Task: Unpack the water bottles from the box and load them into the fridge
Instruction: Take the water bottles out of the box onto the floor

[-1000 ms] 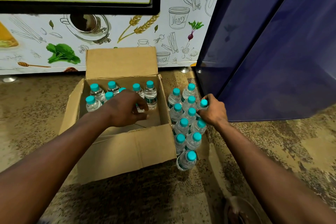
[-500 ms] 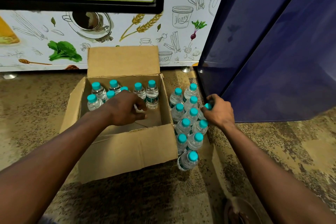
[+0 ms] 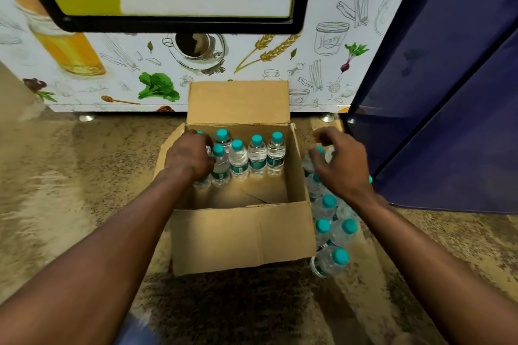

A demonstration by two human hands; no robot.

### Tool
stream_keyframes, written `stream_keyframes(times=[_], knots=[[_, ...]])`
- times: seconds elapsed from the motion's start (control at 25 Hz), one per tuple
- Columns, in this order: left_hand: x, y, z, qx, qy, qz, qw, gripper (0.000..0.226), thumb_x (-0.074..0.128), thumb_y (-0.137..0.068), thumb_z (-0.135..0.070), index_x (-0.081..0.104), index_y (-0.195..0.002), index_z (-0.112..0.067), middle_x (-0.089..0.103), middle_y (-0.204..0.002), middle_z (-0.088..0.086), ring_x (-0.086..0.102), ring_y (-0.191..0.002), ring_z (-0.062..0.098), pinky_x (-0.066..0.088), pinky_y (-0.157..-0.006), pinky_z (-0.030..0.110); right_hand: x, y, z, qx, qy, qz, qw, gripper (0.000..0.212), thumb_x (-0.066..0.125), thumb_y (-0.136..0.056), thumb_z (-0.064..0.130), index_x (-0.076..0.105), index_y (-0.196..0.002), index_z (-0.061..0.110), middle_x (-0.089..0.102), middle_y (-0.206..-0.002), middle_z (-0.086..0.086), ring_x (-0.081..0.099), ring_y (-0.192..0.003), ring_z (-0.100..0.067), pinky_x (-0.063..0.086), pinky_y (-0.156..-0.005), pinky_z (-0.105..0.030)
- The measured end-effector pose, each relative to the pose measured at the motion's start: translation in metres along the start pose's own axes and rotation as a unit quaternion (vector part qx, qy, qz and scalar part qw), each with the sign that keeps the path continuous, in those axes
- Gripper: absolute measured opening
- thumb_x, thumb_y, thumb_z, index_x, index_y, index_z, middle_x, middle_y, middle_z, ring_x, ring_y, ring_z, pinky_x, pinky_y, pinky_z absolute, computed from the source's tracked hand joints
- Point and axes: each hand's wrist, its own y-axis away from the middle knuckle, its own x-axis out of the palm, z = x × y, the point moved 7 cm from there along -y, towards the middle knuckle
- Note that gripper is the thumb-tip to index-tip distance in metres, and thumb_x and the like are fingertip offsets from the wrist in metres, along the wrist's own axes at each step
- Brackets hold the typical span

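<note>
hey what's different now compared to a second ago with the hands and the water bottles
The right hand has let go of the bottle it was setting down by the fridge door and now hovers, fingers spread, over the floor bottles. The left hand has shifted to the far-left bottles in the cardboard box, fingers curled around one. The box and the bottles on the floor have not moved.
</note>
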Motion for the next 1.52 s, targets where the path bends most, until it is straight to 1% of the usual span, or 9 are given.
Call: stream_keyframes(times=[0.24, 0.44, 0.6, 0.68, 0.76, 0.88, 1.0, 1.24, 1.52], knots=[[0.013, 0.007, 0.014, -0.010, -0.081, 0.044, 0.996, 0.056, 0.069, -0.091, -0.023, 0.049, -0.143, -0.025, 0.050, -0.140, 0.012, 0.046, -0.129, 0.028, 0.046, -0.102, 0.041, 0.100, -0.013, 0.064, -0.088, 0.021, 0.190, 0.978, 0.044, 0.068, -0.088, 0.023, 0.059, -0.130, 0.019, 0.064, -0.125, -0.007, 0.059, -0.113, -0.027, 0.047, -0.091, -0.035], [0.010, 0.002, 0.022, -0.014, -0.054, 0.045, 0.997, 0.048, 0.068, -0.090, -0.016, 0.057, -0.136, -0.020, 0.059, -0.134, 0.013, 0.056, -0.122, 0.030, 0.050, -0.100, 0.039, 0.149, -0.018, 0.106, -0.093, 0.005, 0.254, 0.963, 0.062, 0.065, -0.092, 0.013, 0.043, -0.149, 0.016, 0.046, -0.151, -0.010, 0.045, -0.135, -0.030, 0.040, -0.106, -0.040], [0.015, 0.012, 0.027, 0.013, -0.079, 0.054, 0.995, 0.039, 0.064, -0.092, -0.017, 0.060, -0.131, -0.018, 0.055, -0.135, 0.011, 0.051, -0.123, 0.031, 0.042, -0.106, 0.042, 0.196, -0.016, 0.124, -0.145, 0.137, 0.364, 0.910, 0.088, 0.064, -0.089, 0.006, 0.015, -0.161, 0.020, 0.015, -0.167, -0.010, 0.020, -0.150, -0.038, 0.036, -0.115, -0.050], [0.017, 0.017, 0.021, 0.039, -0.102, 0.063, 0.992, 0.036, 0.061, -0.094, -0.019, 0.059, -0.129, -0.020, 0.055, -0.135, 0.010, 0.049, -0.125, 0.029, 0.035, -0.108, 0.044, 0.207, -0.010, 0.121, -0.156, 0.183, 0.390, 0.889, 0.088, 0.064, -0.089, 0.005, 0.015, -0.160, 0.021, 0.008, -0.168, -0.011, 0.024, -0.148, -0.041, 0.037, -0.114, -0.049], [0.015, 0.021, 0.023, 0.054, -0.115, 0.061, 0.990, 0.033, 0.061, -0.094, -0.019, 0.060, -0.127, -0.021, 0.059, -0.131, 0.009, 0.050, -0.123, 0.027, 0.032, -0.109, 0.045, 0.209, -0.005, 0.125, -0.161, 0.187, 0.365, 0.898, 0.073, 0.060, -0.090, 0.001, 0.032, -0.155, 0.016, 0.014, -0.166, -0.015, 0.041, -0.138, -0.041, 0.045, -0.107, -0.046], [0.013, 0.021, 0.030, 0.051, -0.087, 0.067, 0.993, 0.034, 0.064, -0.092, -0.019, 0.059, -0.126, -0.021, 0.061, -0.128, 0.008, 0.051, -0.123, 0.026, 0.030, -0.110, 0.046, 0.201, -0.004, 0.127, -0.142, 0.137, 0.316, 0.928, 0.050, 0.056, -0.088, -0.003, 0.054, -0.137, 0.007, 0.038, -0.149, -0.021, 0.059, -0.115, -0.041, 0.053, -0.091, -0.045], [0.014, 0.018, 0.036, 0.039, -0.043, 0.076, 0.995, 0.037, 0.069, -0.090, -0.025, 0.059, -0.125, -0.021, 0.062, -0.128, 0.007, 0.052, -0.122, 0.026, 0.032, -0.108, 0.046, 0.193, -0.005, 0.118, -0.109, 0.095, 0.297, 0.944, 0.042, 0.064, -0.087, 0.000, 0.059, -0.128, 0.008, 0.049, -0.137, -0.019, 0.061, -0.107, -0.039, 0.054, -0.085, -0.044], [0.008, 0.016, 0.028, 0.055, -0.049, 0.064, 0.995, 0.044, 0.063, -0.091, -0.052, 0.060, -0.120, -0.020, 0.064, -0.122, 0.007, 0.057, -0.115, 0.026, 0.041, -0.097, 0.042, 0.163, -0.009, 0.108, -0.105, 0.116, 0.252, 0.955, 0.035, 0.068, -0.093, 0.032, 0.062, -0.124, 0.016, 0.061, -0.120, -0.011, 0.061, -0.104, -0.030, 0.050, -0.081, -0.039], [0.021, 0.018, 0.025, 0.053, -0.085, 0.092, 0.991, 0.037, 0.066, -0.090, -0.048, 0.062, -0.117, -0.022, 0.065, -0.119, 0.005, 0.059, -0.112, 0.024, 0.037, -0.107, 0.048, 0.112, -0.016, 0.091, -0.122, 0.072, 0.208, 0.968, 0.033, 0.064, -0.094, 0.043, 0.065, -0.114, 0.017, 0.061, -0.104, -0.006, 0.060, -0.092, -0.026, 0.037, -0.071, -0.030]])
